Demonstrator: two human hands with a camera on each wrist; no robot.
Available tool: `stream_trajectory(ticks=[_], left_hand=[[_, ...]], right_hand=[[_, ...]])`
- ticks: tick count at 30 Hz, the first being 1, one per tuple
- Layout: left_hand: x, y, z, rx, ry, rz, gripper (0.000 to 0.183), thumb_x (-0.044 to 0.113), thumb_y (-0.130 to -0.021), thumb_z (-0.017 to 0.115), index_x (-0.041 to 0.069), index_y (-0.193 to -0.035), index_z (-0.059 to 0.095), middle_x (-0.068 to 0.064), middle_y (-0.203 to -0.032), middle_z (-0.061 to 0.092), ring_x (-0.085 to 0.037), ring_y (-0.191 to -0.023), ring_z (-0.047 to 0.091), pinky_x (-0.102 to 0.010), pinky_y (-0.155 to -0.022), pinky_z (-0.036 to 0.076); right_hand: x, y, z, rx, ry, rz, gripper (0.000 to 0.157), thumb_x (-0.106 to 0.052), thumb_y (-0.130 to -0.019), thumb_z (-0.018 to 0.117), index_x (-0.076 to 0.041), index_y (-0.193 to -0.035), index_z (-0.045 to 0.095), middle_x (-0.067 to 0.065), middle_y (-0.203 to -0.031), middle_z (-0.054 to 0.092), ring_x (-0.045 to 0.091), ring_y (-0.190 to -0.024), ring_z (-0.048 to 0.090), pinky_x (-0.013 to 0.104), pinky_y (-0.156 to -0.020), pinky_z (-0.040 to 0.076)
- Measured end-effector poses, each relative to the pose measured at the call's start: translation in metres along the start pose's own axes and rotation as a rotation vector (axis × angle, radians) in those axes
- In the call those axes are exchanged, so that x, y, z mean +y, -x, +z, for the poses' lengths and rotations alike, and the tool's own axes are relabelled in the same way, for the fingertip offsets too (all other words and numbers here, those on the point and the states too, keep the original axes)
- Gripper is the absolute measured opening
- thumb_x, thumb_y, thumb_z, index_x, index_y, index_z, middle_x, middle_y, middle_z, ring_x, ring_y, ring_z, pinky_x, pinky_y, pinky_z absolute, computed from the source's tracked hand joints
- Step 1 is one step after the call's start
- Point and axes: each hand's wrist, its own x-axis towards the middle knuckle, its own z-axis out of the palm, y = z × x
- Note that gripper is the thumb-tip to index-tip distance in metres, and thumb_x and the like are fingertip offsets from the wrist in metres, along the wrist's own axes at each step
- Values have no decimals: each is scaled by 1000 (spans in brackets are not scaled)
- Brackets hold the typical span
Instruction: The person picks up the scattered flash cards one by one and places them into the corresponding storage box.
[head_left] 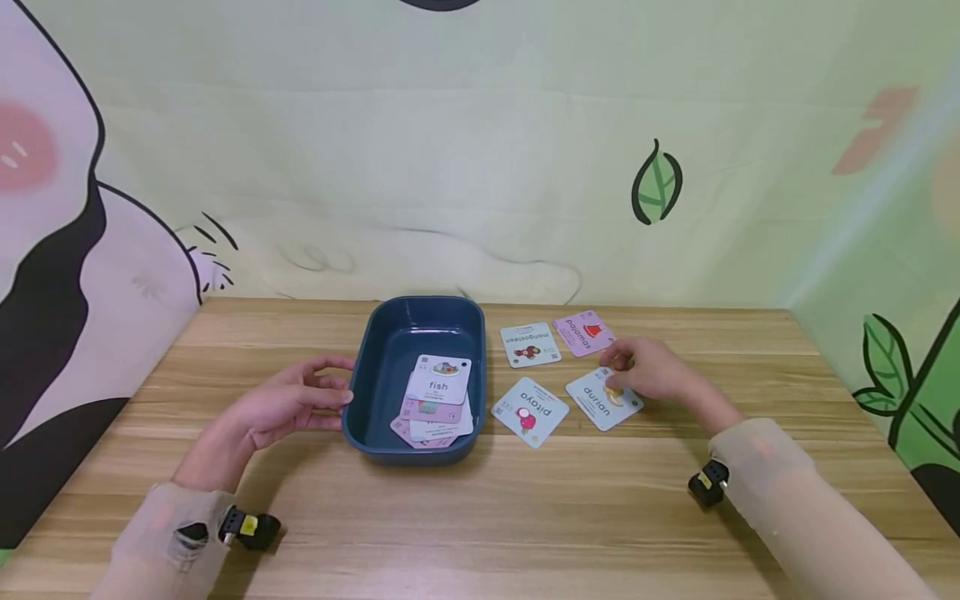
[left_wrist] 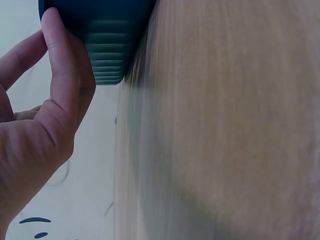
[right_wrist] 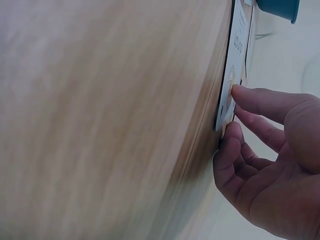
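Note:
A dark blue tray (head_left: 356, 367) holds a loose pile of word cards, with the fish card (head_left: 441, 382) on top. My left hand (head_left: 296, 400) touches the tray's left side, its fingers spread against the outer wall; the ribbed blue side (left_wrist: 107, 50) shows in the left wrist view. On the table, my right hand (head_left: 648, 369) pinches the upper right edge of the durian card (head_left: 596, 402). In the right wrist view the thumb lies on that card's face (right_wrist: 235, 55), with the other fingers curled by its edge.
Right of the tray lie a mangosteen card (head_left: 528, 340), a purple pajamas card (head_left: 581, 329) and a pitaya card (head_left: 543, 400), near the durian card. The wooden table (head_left: 525, 525) ends at a printed cloth backdrop (head_left: 487, 167) behind.

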Motion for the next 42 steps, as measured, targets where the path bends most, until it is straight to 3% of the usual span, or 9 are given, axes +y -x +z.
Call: stream_trajectory(ticks=[16,26,35,42], left_hand=[[2,1,1,5,-6,-11,62,1,-100,62,-5,-150,26,-14,-111,62,-23,-88,70,-40,-85,60],[2,1,1,2,-6,-11,60,1,-100,62,-3,-150,27,-14,-112,62,-23,-88,70,-41,-86,60],[2,1,1,0,-6,-7,61,1,-101,61,-4,-150,26,-14,-111,62,-23,-88,70,-41,-86,60],[1,1,1,1,-8,-13,62,2,-101,61,-4,-151,26,-14,-111,62,-24,-88,70,-41,-86,60]], right_hand=[[2,3,-6,-72,-85,48,28,-7,-84,80,5,-102,63,10,-92,60,24,-85,52,33,-74,45],[4,10,-12,-129,-188,119,32,-11,-88,79,4,-107,59,8,-88,57,19,-73,51,26,-60,44],[4,14,-14,-149,-282,132,35,-7,-92,73,11,-118,60,9,-94,60,17,-73,51,25,-58,45],[11,13,-16,-153,-363,130,32,-6,-91,72,10,-117,61,5,-86,61,14,-68,51,24,-56,44]])
